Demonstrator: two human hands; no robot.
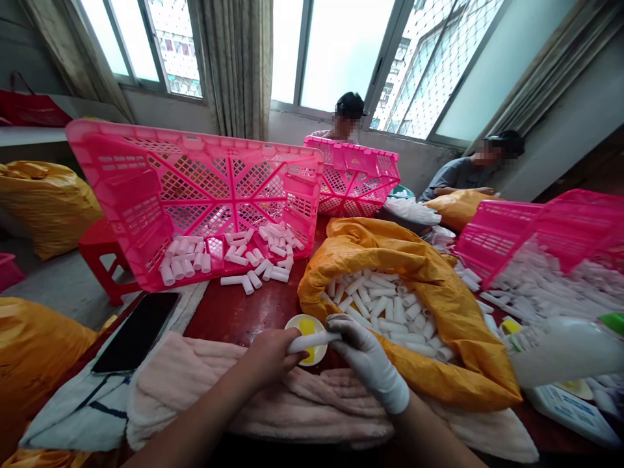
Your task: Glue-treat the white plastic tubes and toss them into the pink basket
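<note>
My bare left hand (270,356) and my white-gloved right hand (363,361) both pinch one white plastic tube (311,340), held level just above a small white dish of yellow paste (308,328). My left fingers are closed on its left end, my right fingers on its right end. To the right lies an open orange bag (439,286) full of white tubes (385,309). A tilted pink basket (195,195) behind holds several more tubes (229,257), some spilled onto the red table (263,309).
A pink towel (205,383) lies under my forearms, and a black phone (137,331) lies at the left. More pink baskets (536,234) and piles of tubes stand at the right. Two other people sit across by the window. Orange sacks (43,201) and a red stool (104,257) stand at the left.
</note>
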